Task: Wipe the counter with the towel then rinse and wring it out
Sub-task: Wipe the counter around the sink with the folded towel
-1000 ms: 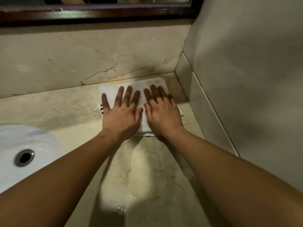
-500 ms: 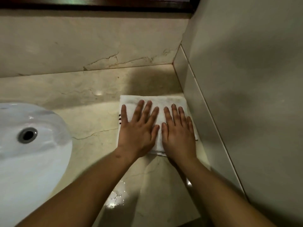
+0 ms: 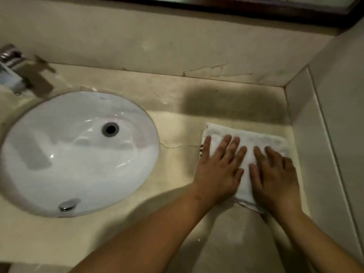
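Towel (image 3: 247,139) lies flat, long axis left-right along counter (image 3: 177,123), under left hand (image 3: 218,170) and right hand (image 3: 275,178), each grip open-palmed.

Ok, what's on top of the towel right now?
Both hands lie flat on the towel: left hand and right hand, side by side. The cloth and counter beneath them are hidden.

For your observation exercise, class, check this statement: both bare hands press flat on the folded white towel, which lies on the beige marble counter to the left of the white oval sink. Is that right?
One detail is wrong. The head view shows the folded white towel to the right of the white oval sink, not the left. Both the left hand and right hand do press flat on it, on the beige marble counter.
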Available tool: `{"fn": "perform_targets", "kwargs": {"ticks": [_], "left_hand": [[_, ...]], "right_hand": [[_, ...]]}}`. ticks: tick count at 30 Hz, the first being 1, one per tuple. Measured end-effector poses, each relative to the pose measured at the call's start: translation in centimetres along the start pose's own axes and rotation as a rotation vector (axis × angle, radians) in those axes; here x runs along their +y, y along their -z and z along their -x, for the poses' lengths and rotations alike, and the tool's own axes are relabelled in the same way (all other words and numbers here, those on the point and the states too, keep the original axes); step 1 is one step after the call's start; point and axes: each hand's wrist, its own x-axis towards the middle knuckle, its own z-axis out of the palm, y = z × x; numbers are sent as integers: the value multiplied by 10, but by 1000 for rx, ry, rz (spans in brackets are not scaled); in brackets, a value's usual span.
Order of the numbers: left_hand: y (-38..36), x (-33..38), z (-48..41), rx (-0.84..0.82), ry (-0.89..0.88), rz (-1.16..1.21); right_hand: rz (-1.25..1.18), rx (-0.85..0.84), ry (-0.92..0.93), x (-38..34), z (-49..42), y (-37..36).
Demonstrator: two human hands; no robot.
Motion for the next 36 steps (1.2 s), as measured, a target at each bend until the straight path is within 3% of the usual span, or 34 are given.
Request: {"fn": "perform_targets", "kwargs": {"ticks": [9, 22, 36], "left_hand": [[4, -16, 46, 0, 56, -30], [35, -109, 222, -17, 205, -84], [76, -207, 365, -59, 407, -203]], "right_hand": [[-12, -12, 136, -29, 27, -12], [-54, 60, 271, -199, 111, -31], [-68, -77, 513, -363, 150, -34]]}}
